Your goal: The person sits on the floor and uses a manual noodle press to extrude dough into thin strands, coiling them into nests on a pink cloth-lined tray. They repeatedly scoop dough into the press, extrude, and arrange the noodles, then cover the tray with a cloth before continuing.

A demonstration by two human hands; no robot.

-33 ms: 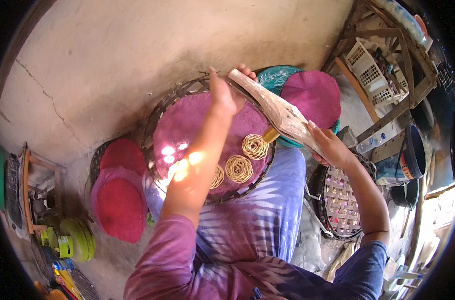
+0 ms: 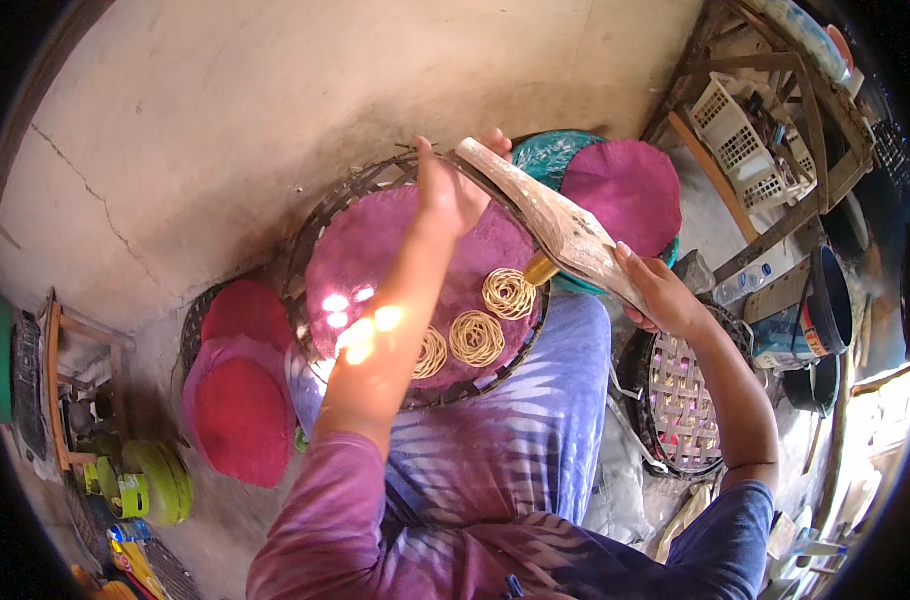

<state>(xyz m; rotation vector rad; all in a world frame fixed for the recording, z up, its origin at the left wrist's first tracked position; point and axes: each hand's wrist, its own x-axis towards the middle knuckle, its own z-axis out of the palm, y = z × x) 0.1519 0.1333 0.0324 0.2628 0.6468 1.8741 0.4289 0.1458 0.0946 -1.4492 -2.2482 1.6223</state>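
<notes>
Fingers of the right hand (image 2: 665, 295) wrap one end of a wooden board (image 2: 565, 226), those of the left hand (image 2: 455, 195), half hidden at the other, I can't judge, and the board slants across the rim of a basket (image 2: 326, 206) with pale coils (image 2: 477, 339).

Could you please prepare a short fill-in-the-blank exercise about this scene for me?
1. The right hand grips a long tool made of ____.
2. The coils seen on the round tray number ____.
3. The forearm lit by bright spots is the ____ one.
4. The gas cylinder at lower left is coloured ____.
Missing words: wood; three; left; green.
</notes>
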